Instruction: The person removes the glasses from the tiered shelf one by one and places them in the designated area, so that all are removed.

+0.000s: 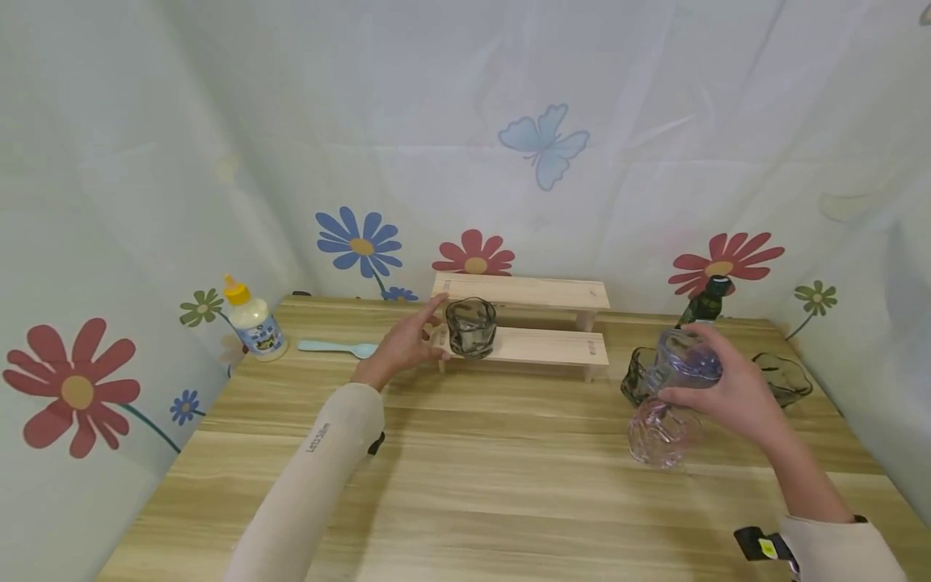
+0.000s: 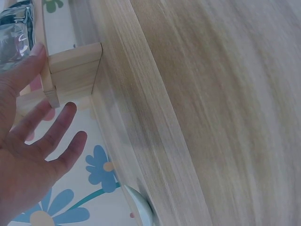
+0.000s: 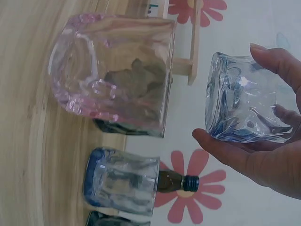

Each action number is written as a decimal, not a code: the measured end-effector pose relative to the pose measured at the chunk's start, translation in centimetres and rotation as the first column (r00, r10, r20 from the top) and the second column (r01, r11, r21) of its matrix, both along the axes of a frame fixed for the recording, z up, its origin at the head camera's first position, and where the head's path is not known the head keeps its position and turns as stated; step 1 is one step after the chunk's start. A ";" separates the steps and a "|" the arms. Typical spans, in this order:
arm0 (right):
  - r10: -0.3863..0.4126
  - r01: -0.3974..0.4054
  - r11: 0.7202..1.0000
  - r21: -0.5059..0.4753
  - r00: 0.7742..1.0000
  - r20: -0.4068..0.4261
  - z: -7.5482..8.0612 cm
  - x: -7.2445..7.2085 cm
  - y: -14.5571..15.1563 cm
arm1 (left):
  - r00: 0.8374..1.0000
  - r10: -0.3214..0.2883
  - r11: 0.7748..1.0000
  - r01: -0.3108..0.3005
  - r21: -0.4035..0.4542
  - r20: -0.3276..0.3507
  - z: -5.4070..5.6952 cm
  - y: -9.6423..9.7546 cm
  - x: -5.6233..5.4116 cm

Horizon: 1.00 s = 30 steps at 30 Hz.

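Note:
In the air over the table's right side, my right hand [image 1: 735,392] grips a clear, bluish glass tumbler [image 3: 249,101] between thumb and fingers. Beneath it stands a pink-tinted tumbler [image 1: 658,440]. A smoky grey tumbler [image 1: 638,376] is just behind, partly covered. The right wrist view also shows another blue-tinted tumbler [image 3: 124,181] on the table. My left hand [image 1: 407,343] is at the left end of a two-tier wooden shelf [image 1: 541,346], fingers spread, thumb right at the board's edge. Close beside that hand, a grey tumbler [image 1: 471,327] sits on the lower tier.
A dark green bottle [image 1: 705,303] stands behind the tumblers at right, with a grey glass [image 1: 781,378] near the table's right edge. On the left are a yellow-capped bottle [image 1: 256,323] and a pale blue spoon [image 1: 334,347]. A flowered curtain [image 1: 436,145] hangs behind the table.

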State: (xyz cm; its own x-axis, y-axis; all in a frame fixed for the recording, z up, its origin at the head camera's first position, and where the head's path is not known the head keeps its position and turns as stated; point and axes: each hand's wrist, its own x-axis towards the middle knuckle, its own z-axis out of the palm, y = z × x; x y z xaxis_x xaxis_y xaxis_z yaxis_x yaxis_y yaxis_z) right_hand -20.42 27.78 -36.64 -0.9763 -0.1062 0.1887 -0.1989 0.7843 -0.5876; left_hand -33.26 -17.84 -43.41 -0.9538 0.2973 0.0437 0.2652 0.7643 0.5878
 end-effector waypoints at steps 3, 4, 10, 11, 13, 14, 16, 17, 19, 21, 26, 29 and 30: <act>-0.028 0.028 1.000 0.006 1.000 -0.009 -0.2 0.4 0.7 | 1.000 0.001 1.000 -0.001 0.003 0.004 -0.1 0.0 -0.1; -0.036 0.036 0.999 0.006 0.999 -0.010 -0.3 0.4 1.0 | 1.000 0.002 1.000 -0.002 0.003 0.004 -0.1 0.0 -0.1; -0.061 0.061 0.998 -0.016 0.998 -0.011 -1.4 0.9 2.6 | 1.000 0.010 1.000 -0.010 0.001 0.004 -0.3 0.0 -0.1; -0.062 0.062 0.998 -0.026 0.998 -0.006 -1.6 1.0 2.9 | 1.000 0.008 1.000 -0.008 0.001 0.002 -0.3 0.0 -0.1; -0.067 0.067 0.997 -0.045 0.998 0.005 -1.9 1.2 3.4 | 1.000 0.004 1.000 -0.004 0.000 0.001 -0.3 0.0 -0.1; -0.072 0.073 0.996 -0.054 0.997 0.015 -2.1 1.4 3.7 | 1.000 0.002 1.000 -0.002 0.001 0.002 -0.3 0.0 -0.1; -0.079 0.081 0.994 -0.072 0.997 0.026 -2.3 1.6 4.2 | 1.000 0.002 1.000 -0.002 0.003 0.003 -0.3 0.0 -0.1; -0.082 0.085 0.993 -0.083 0.996 0.031 -2.4 1.6 4.4 | 1.000 0.002 1.000 -0.002 0.004 0.005 -0.3 0.0 0.0; -0.096 0.099 0.991 -0.091 0.994 0.043 -2.7 1.8 4.8 | 1.000 0.005 1.000 -0.005 0.005 0.009 -0.3 0.0 0.0; -0.104 0.109 0.990 -0.094 0.993 0.056 -2.9 2.0 5.3 | 1.000 0.008 1.000 -0.008 0.006 0.010 -0.2 0.0 -0.1; -0.114 0.120 0.990 -0.079 0.991 0.073 -3.7 2.5 6.3 | 1.000 0.008 1.000 -0.008 0.006 0.005 -0.2 0.0 -0.2; -0.116 0.121 0.991 -0.063 0.989 0.088 -4.1 2.7 6.7 | 1.000 0.010 1.000 -0.010 0.007 0.006 -0.2 0.0 -0.2; -0.117 0.123 0.991 -0.056 0.989 0.091 -4.3 2.7 6.8 | 1.000 0.012 1.000 -0.012 0.009 0.007 -0.2 0.0 -0.2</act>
